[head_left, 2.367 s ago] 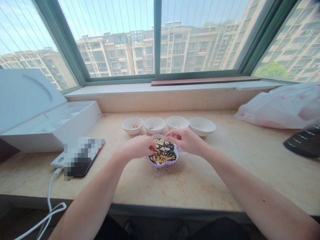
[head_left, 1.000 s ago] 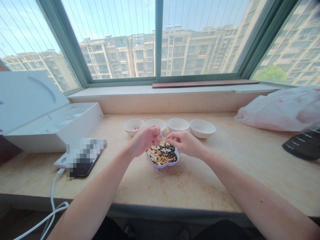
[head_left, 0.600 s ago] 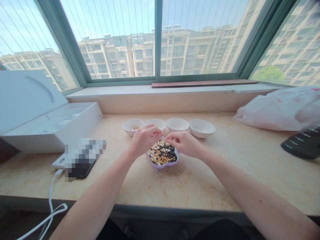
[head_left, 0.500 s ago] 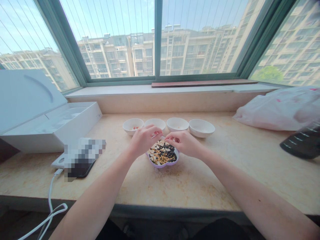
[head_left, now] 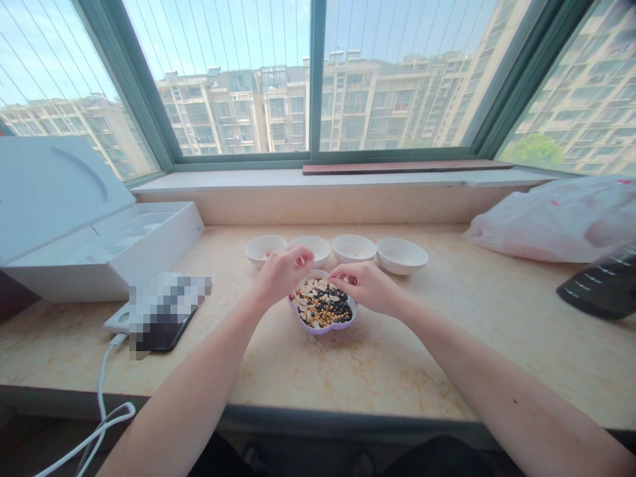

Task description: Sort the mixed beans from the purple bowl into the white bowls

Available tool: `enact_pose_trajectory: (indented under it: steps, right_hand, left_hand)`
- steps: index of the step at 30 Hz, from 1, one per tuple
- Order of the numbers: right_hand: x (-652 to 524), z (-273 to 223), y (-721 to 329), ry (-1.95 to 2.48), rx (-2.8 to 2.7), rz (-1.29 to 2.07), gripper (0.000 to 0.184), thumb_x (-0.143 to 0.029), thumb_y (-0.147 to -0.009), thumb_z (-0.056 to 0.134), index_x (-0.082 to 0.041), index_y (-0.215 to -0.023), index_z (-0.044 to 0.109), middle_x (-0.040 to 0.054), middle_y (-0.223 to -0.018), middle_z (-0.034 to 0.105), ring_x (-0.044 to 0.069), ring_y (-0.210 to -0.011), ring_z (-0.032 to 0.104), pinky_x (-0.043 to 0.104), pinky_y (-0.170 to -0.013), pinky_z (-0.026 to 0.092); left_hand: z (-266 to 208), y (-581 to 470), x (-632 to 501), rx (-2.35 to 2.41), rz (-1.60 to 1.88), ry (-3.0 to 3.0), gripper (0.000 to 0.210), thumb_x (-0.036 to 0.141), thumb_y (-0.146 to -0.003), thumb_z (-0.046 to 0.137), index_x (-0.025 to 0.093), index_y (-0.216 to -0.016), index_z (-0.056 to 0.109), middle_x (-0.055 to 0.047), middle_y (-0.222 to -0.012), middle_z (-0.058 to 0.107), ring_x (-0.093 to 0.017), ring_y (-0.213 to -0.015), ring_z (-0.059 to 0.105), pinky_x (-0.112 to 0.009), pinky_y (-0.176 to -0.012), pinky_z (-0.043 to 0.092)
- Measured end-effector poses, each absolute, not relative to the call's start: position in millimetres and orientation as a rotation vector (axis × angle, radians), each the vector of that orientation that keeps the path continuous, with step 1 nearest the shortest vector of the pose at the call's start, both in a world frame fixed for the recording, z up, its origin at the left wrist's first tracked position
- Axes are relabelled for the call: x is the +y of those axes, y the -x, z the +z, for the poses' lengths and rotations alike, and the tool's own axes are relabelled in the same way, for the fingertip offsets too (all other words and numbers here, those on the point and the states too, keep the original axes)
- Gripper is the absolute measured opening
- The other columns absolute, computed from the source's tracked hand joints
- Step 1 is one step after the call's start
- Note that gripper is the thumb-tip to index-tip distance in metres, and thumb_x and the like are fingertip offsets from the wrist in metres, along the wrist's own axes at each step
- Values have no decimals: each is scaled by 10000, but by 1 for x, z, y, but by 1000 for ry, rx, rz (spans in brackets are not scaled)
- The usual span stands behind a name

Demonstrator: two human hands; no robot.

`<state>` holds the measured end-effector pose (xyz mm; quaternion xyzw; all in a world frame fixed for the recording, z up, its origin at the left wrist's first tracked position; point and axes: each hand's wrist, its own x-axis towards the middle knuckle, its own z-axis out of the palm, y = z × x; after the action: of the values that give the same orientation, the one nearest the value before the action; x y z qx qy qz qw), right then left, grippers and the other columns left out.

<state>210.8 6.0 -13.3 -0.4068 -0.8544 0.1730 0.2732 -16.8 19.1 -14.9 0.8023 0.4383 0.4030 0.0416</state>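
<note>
L hand (head_left: 283, 273) + R hand (head_left: 365, 281) half-curled, can't tell if holding; nut/bean mix (head_left: 325, 302) in dish (head_left: 325, 329) just below. Prob. mid-pick; next needs light pinch.

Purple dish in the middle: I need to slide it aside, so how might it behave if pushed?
The purple dish probably keeps its shape, as its smooth wall looks moulded. It seems unlikely to tip under a gentle push, being shallow and wide. The loose black beans, lying close to its rim, could spill if jolted.
</note>
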Motion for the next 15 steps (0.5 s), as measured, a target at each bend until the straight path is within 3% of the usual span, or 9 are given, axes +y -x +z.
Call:
enact_pose_trajectory:
  steps: [7, 15]
  right_hand:
    - [5, -12, -210, 1123, -2287, 506, 206, -271, -935, 582, -193, -909, 770, 34, -795, 738, 142, -660, 595, 266, -618, 415]
    - [5, -12, -209, 1134, -2285, 539, 197, -262, -926, 588, -190, -931, 772, 38, -822, 746, 134, -648, 587, 269, -608, 417]
  left_hand:
    - [-12, 60, 47, 1765, 1303, -2222, 156, 252, -896, 588, 186, -918, 728, -52, -892, 753, -171, -771, 667, -287, -773, 512]
    - [-20, 83, 60, 2212, 1051, -2092, 248, 256, -911, 529, 197, -1007, 750, -92, -1030, 761, -243, -960, 693, -345, -902, 497]
